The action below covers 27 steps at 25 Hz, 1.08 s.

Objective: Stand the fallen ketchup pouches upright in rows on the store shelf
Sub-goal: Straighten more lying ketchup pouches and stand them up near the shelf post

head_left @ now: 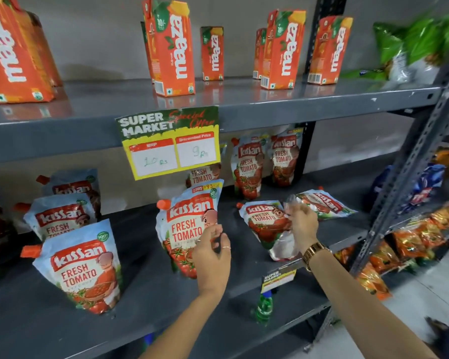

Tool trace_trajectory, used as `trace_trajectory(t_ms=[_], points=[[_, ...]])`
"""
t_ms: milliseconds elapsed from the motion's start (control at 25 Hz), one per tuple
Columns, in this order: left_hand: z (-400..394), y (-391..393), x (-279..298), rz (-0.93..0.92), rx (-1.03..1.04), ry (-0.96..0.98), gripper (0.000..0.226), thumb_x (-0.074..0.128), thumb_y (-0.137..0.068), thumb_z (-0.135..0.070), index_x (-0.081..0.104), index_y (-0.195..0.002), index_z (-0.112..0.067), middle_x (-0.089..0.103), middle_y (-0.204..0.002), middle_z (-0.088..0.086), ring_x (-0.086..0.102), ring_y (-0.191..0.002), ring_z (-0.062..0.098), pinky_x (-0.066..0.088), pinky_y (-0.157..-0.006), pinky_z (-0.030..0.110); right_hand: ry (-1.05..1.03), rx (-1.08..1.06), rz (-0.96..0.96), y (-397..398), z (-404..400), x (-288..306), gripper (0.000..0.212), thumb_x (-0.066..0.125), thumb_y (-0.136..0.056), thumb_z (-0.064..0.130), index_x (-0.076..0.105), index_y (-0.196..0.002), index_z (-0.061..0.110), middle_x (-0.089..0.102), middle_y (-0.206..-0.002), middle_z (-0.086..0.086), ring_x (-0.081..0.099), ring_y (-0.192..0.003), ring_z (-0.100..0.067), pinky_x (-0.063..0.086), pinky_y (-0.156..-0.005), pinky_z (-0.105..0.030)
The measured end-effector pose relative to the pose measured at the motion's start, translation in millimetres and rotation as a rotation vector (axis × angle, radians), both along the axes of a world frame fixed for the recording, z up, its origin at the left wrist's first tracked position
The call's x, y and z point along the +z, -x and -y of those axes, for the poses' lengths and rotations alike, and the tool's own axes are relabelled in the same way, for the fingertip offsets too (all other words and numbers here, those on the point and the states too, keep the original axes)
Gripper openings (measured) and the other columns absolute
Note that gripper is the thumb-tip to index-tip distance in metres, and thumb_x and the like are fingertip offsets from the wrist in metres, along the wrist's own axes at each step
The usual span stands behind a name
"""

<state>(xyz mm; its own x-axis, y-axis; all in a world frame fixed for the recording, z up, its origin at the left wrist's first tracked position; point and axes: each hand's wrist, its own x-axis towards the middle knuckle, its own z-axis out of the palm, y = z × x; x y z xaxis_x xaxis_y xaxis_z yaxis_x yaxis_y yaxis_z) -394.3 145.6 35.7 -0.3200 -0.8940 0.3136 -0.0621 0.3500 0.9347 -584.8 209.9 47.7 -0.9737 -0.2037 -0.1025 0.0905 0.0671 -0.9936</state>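
Two ketchup pouches lie flat at the right of the lower shelf [145, 286]: the nearer fallen pouch [266, 224] under the right hand [302, 225], and a second fallen pouch [327, 203] just behind it. The right hand's fingers curl at the nearer pouch's edge, though whether they actually pinch it I cannot tell. The left hand [213, 257] is loosely open, holding nothing, just in front of the middle upright pouch [189, 226]. The risk is that this soft, leaning pouch topples if brushed, or the lifted one slumps again on the smooth metal. Other pouches stand in rows left and behind. Above, juice cartons [173, 47] line the upper shelf [322, 99] beside a price sign [170, 141]; snack packets [415, 239] fill the neighbouring rack.
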Motion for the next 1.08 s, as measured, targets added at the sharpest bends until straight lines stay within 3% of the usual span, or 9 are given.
trace_trajectory(t_ms=[80, 240, 320, 400, 520, 680, 800, 920, 1080], points=[[1, 20, -3, 0.057, -0.053, -0.023, 0.026, 0.058, -0.085, -0.005, 0.06, -0.111, -0.007, 0.064, -0.104, 0.006, 0.059, -0.089, 0.014, 0.046, -0.067, 0.01, -0.171, 0.037, 0.047, 15, -10, -7, 0.046, 0.051, -0.089, 0.039, 0.057, -0.109, -0.003, 0.06, -0.117, -0.022, 0.054, -0.111, -0.038, 0.042, -0.095, -0.039], [10, 71, -12, 0.254, -0.082, -0.275, 0.043, 0.061, -0.085, -0.019, 0.05, -0.124, -0.006, 0.06, -0.121, 0.012, 0.055, -0.093, 0.016, 0.042, -0.079, 0.022, -0.267, 0.239, 0.14, 46, -9, -33, 0.031, 0.063, -0.077, 0.024, 0.064, -0.095, -0.001, 0.068, -0.101, -0.02, 0.063, -0.095, -0.035, 0.049, -0.093, -0.046], [11, 100, -19, 0.325, -0.096, -0.428, 0.055, 0.062, -0.084, -0.024, 0.043, -0.131, -0.004, 0.055, -0.13, 0.014, 0.055, -0.108, 0.024, 0.041, -0.091, 0.029, -0.259, 0.344, 0.201, 67, -6, -47, 0.029, 0.069, -0.072, 0.024, 0.067, -0.092, 0.002, 0.07, -0.094, -0.016, 0.065, -0.09, -0.033, 0.052, -0.092, -0.045], [13, 124, -26, 0.271, -0.107, -0.596, 0.064, 0.062, -0.084, -0.024, 0.034, -0.138, -0.004, 0.047, -0.14, 0.015, 0.047, -0.126, 0.028, 0.037, -0.103, 0.034, -0.226, 0.447, 0.283, 77, -4, -57, 0.023, 0.072, -0.07, 0.018, 0.068, -0.087, 0.003, 0.071, -0.098, -0.02, 0.067, -0.092, -0.036, 0.051, -0.093, -0.05], [10, 141, -34, 0.177, -0.06, -0.777, 0.064, 0.057, -0.087, -0.015, 0.026, -0.142, -0.007, 0.038, -0.147, 0.015, 0.039, -0.132, 0.03, 0.034, -0.108, 0.039, -0.154, 0.485, 0.307, 81, 0, -75, 0.006, 0.068, -0.072, 0.011, 0.066, -0.076, 0.007, 0.071, -0.099, -0.024, 0.066, -0.093, -0.039, 0.051, -0.092, -0.052], [-1, 153, -39, 0.017, 0.124, -0.828, 0.033, 0.039, -0.089, -0.001, 0.056, -0.117, -0.006, 0.06, -0.122, 0.02, 0.058, -0.099, 0.028, 0.052, -0.071, 0.032, -0.178, 0.68, 0.302, 86, 16, -77, 0.004, 0.065, -0.076, 0.009, 0.064, -0.074, 0.011, 0.071, -0.093, -0.016, 0.066, -0.09, -0.033, 0.052, -0.091, -0.046], [-2, 153, -45, -0.039, 0.229, -0.823, 0.035, 0.036, -0.088, -0.004, 0.058, -0.115, -0.009, 0.064, -0.116, 0.019, 0.061, -0.101, 0.032, 0.054, -0.087, 0.042, -0.155, 0.791, 0.297, 82, 21, -56, 0.005, 0.062, -0.081, 0.004, 0.061, -0.078, 0.008, 0.065, -0.077, -0.007, 0.062, -0.074, -0.022, 0.055, -0.07, -0.032], [-5, 153, -46, -0.121, 0.193, -0.851, 0.032, 0.038, -0.088, 0.002, 0.058, -0.109, -0.008, 0.064, -0.109, 0.017, 0.06, -0.105, 0.033, 0.05, -0.095, 0.047, -0.068, 0.854, 0.33, 82, 13, -41, 0.012, 0.057, -0.083, -0.003, 0.057, -0.093, 0.003, 0.062, -0.078, -0.005, 0.059, -0.069, -0.014, 0.05, -0.051, -0.019], [-20, 148, -35, -0.25, 0.131, -0.679, 0.045, 0.036, -0.081, 0.017, 0.058, -0.111, -0.009, 0.063, -0.11, 0.015, 0.058, -0.106, 0.029, 0.05, -0.09, 0.044, 0.023, 0.899, 0.245, 80, 4, -34, 0.023, 0.053, -0.085, -0.005, 0.057, -0.104, 0.008, 0.065, -0.092, -0.007, 0.063, -0.081, -0.017, 0.054, -0.059, -0.02]])
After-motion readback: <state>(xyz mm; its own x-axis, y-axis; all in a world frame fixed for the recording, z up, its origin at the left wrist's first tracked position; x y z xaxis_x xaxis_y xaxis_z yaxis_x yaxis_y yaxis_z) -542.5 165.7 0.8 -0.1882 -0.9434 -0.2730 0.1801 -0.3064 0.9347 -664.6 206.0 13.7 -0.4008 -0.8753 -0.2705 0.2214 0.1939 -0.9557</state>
